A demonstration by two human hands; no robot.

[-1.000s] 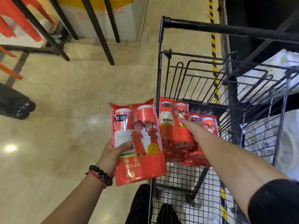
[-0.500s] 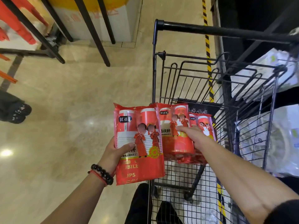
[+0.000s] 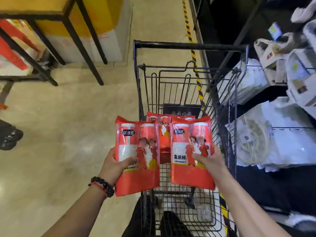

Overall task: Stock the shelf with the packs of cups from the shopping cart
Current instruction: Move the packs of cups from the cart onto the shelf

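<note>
Left hand [image 3: 114, 165] grips one red cup pack [image 3: 136, 156], right hand [image 3: 211, 162] grips another [image 3: 192, 154], both upright over the shopping cart [image 3: 188, 47]. More packs [image 3: 164, 134] lie in the basket, just beyond the fingers.

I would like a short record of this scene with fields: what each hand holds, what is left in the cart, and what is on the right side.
left hand: grips left red pack of cups
right hand: grips right red pack of cups
shopping cart: more red packs inside, count unclear
right side: shelf goods in pale wrapping
</note>
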